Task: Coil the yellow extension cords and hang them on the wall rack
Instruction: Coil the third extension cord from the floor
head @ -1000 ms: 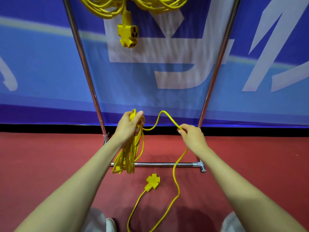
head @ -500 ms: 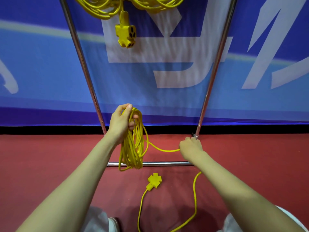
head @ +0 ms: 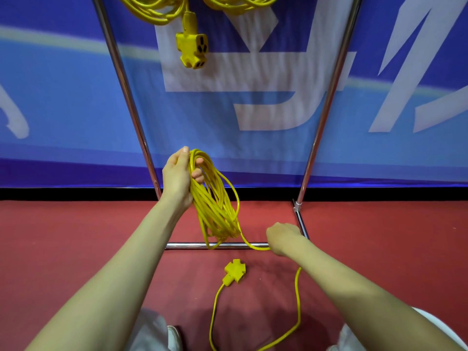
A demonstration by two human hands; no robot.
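Observation:
My left hand (head: 178, 177) grips the top of a bundle of yellow cord loops (head: 215, 206) that hangs down to the rack's bottom bar. One strand runs from the bundle to my right hand (head: 283, 238), which holds it low near the floor. The loose cord (head: 297, 297) trails on over the red floor to a yellow three-way socket end (head: 234, 272) lying between my arms. Another coiled yellow cord (head: 162, 8) hangs on the chrome rack (head: 124, 79) at the top, its socket block (head: 192, 49) dangling.
The rack's two uprights slant up from a bottom bar (head: 187, 245) on the red floor (head: 63, 236). A blue banner with white lettering (head: 253, 97) stands behind it. My knees and a shoe (head: 174, 336) show at the bottom edge.
My right hand has dropped from chest height to near the floor, sliding along the cord. My left hand has risen a little, with one more loop in the bundle.

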